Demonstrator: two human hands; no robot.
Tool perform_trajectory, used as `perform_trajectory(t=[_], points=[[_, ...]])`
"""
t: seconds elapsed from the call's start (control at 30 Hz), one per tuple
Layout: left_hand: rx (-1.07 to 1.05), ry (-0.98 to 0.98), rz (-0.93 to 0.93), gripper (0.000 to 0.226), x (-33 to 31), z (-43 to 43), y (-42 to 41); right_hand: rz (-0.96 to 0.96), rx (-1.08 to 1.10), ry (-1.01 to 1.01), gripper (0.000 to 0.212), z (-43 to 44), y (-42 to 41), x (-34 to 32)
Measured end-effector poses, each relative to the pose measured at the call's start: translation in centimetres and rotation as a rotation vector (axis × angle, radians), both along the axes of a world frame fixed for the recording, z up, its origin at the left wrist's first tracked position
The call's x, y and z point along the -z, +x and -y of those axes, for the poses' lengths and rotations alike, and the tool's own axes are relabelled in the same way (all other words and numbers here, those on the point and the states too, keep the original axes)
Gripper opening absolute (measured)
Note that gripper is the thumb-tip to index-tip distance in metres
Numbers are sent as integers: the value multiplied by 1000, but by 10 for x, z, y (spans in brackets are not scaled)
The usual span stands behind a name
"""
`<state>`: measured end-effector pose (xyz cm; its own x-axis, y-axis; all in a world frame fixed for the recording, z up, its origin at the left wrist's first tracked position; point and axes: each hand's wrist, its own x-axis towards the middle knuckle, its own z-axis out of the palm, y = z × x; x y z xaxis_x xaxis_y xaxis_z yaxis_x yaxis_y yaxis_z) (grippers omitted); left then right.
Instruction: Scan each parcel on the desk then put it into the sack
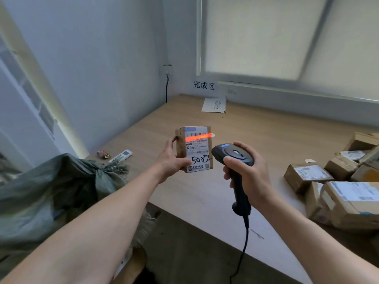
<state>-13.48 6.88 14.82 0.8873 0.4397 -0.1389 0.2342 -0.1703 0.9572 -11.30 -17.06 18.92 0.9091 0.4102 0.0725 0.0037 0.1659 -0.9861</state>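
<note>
Right now left hand (171, 161) grips a small cardboard parcel (194, 148) upright (label w/ red scan line), right hand (249, 173) wraps the corded barcode scanner (233, 158), green sack (47, 191) beside desk (256, 136).

parcel (198, 148) upright, brown, red-lit (marked 5082) | sack (41, 191) slumped left | parcels (348, 199) heaped right

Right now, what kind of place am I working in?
Probably a parcel sorting room: labelled cardboard parcels piled on the wooden desk, a barcode scanner casting red light on the held parcel, and a green woven sack alongside.
</note>
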Motion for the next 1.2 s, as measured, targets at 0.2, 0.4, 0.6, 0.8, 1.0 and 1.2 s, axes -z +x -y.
perform_trajectory(t=[0.2,0.4,0.6,0.8,1.0,1.2], points=[[4,-14,23,100,-11,-35,-27,23,-18,37,58,-42,-29,-8],[-9,-13,54,99,-15,-65,-55,44,-28,62,58,-75,-54,-13],[-39,-13,65,91,-14,-89,-75,49,-45,68,60,-103,-74,-13],[-60,-3,56,90,-13,-114,-92,48,-65,79,57,-127,-89,-14],[-79,3,55,92,-9,-133,-105,43,-91,86,59,-149,-100,-15],[-85,13,56,87,-10,-146,-120,51,-137,85,57,-165,-106,-16]])
